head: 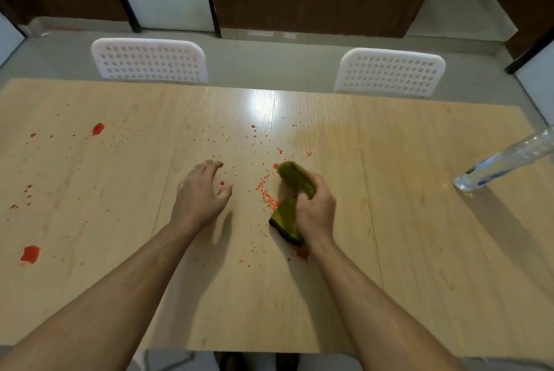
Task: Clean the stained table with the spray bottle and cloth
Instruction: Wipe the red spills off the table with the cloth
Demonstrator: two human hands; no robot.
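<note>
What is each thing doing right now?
Left hand: open, fingers spread, holds nothing.
Right hand: grips the cloth.
Olive-green cloth: bunched, on the stains.
Light wooden table: spattered with red stains.
Clear plastic bottle: standing, untouched.
Two white perforated chairs: pushed in, unoccupied.

Cloth (292, 205) mid-table (419, 235), bottle (503, 160) far right, chairs (150, 60) behind.

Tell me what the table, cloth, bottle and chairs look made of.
Table: probably wood-look laminate; pale printed grain, glossy glare, straight panel seams.
Cloth: soft olive fabric, maybe microfibre; it bunches in the right hand, with a dark stitched edge.
Bottle: clear plastic, likely; see-through, ribbed, with a blue label.
Chairs: white moulded plastic, seemingly; matte, perforated backs.
</note>
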